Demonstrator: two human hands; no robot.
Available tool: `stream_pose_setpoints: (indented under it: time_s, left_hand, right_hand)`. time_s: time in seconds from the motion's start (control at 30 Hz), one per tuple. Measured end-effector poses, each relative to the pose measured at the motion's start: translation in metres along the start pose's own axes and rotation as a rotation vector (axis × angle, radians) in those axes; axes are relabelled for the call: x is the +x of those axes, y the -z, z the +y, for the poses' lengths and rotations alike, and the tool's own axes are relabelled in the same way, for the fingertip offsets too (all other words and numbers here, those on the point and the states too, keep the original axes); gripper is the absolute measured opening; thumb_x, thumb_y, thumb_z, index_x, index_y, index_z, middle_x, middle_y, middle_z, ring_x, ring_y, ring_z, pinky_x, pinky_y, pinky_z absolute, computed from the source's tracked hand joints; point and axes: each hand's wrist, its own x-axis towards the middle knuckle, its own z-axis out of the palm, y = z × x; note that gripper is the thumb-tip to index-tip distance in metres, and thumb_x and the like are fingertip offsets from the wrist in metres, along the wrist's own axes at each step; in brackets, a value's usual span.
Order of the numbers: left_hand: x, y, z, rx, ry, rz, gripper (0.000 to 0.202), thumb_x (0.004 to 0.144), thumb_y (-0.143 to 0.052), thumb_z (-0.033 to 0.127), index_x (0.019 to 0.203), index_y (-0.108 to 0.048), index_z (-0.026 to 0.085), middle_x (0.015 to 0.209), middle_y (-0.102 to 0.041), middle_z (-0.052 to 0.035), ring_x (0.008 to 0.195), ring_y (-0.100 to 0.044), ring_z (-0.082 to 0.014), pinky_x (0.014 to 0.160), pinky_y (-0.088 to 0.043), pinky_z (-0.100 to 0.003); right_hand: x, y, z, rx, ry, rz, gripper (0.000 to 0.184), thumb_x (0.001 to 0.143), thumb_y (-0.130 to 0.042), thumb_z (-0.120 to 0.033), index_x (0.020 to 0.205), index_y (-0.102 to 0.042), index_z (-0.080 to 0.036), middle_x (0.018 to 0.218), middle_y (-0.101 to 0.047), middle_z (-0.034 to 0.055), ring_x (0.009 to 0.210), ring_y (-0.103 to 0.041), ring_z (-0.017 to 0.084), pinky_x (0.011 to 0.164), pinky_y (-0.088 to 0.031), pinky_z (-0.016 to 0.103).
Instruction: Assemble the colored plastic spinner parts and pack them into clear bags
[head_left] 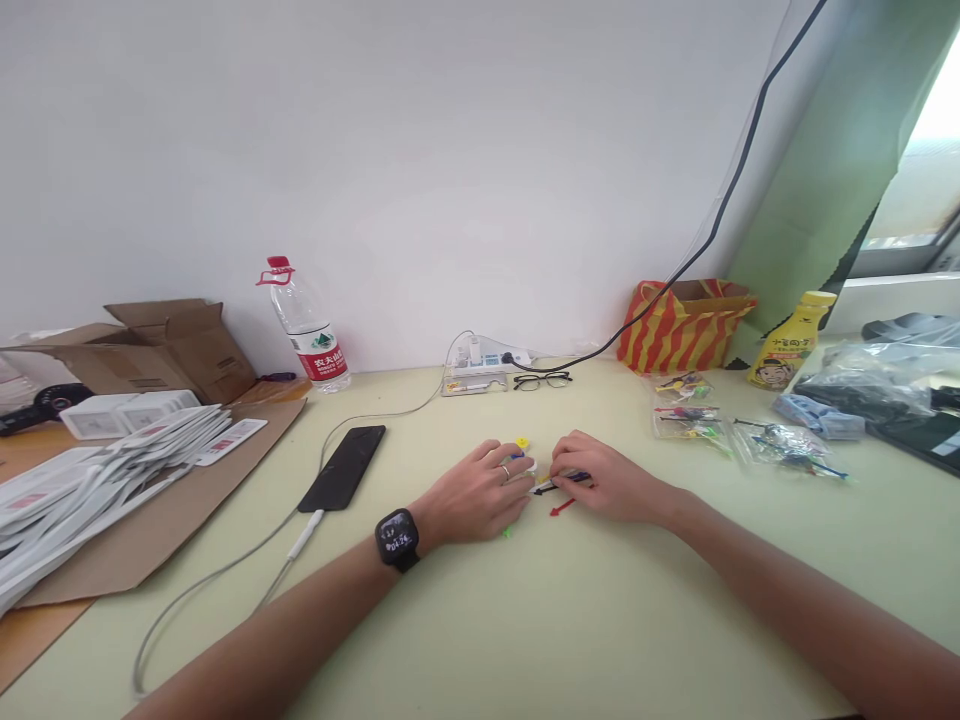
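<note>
My left hand (487,492), with a ring and a black watch (397,538) on its wrist, lies low over the table with its fingers bent and drawn together. Their tips cover small plastic pieces, so what they grip is hidden. A yellow piece (522,442) shows beyond them, and a bit of green plastic (507,533) pokes out below. Just to the right, my right hand (604,478) has its fingers closed in a pinch on something too small to name. A black arrow-shaped piece (546,489) and a red arrow-shaped piece (559,510) lie at its fingertips.
Several clear bags of coloured plastic pieces (686,421) lie to the right, near a yellow bottle (793,340) and a striped bag (679,330). Glasses (542,380) and a power strip (487,362) sit by the wall. Leftward are a phone (343,468), cable, water bottle (311,335) and cardboard (150,535).
</note>
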Motion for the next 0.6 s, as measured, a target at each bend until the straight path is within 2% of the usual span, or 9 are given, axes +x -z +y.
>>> stream_pose_setpoints:
  time_s: [0.17, 0.27, 0.4, 0.6]
  left_hand:
    - [-0.002, -0.003, -0.002, 0.034, 0.063, 0.010, 0.040, 0.098, -0.046, 0.011, 0.133, -0.060, 0.021, 0.136, -0.066, -0.0139, 0.133, -0.053, -0.0344, 0.104, -0.047, -0.052]
    - [-0.003, -0.005, -0.003, 0.068, 0.083, 0.019, 0.039, 0.097, -0.045, 0.009, 0.131, -0.060, 0.020, 0.138, -0.065, -0.0121, 0.133, -0.053, -0.0330, 0.104, -0.048, -0.050]
    - [-0.004, -0.007, -0.005, 0.092, 0.085, 0.034, 0.032, 0.095, -0.050, 0.011, 0.124, -0.062, 0.019, 0.143, -0.062, -0.0117, 0.134, -0.052, -0.0324, 0.105, -0.048, -0.050]
    - [-0.004, -0.011, -0.006, 0.045, 0.098, 0.051, 0.022, 0.097, -0.051, 0.013, 0.115, -0.062, 0.019, 0.115, -0.072, -0.0108, 0.126, -0.057, -0.0312, 0.101, -0.050, -0.047]
  right_hand:
    - [0.001, 0.001, 0.001, -0.010, -0.083, -0.024, 0.018, 0.097, -0.048, -0.011, 0.093, -0.061, -0.022, 0.095, -0.067, 0.0047, 0.092, -0.060, 0.021, 0.081, -0.050, 0.036]
    - [0.000, 0.005, 0.006, -0.040, -0.130, -0.023, 0.015, 0.097, -0.048, -0.011, 0.091, -0.056, -0.022, 0.094, -0.065, 0.0047, 0.088, -0.059, 0.021, 0.078, -0.049, 0.035]
    - [0.000, 0.008, 0.006, -0.102, -0.149, -0.020, 0.015, 0.100, -0.045, -0.014, 0.091, -0.054, -0.023, 0.097, -0.065, 0.0055, 0.090, -0.059, 0.023, 0.083, -0.047, 0.039]
    - [0.000, 0.006, 0.008, -0.090, -0.095, -0.048, 0.018, 0.098, -0.045, -0.010, 0.094, -0.057, -0.023, 0.099, -0.067, 0.0050, 0.094, -0.060, 0.023, 0.084, -0.047, 0.037]
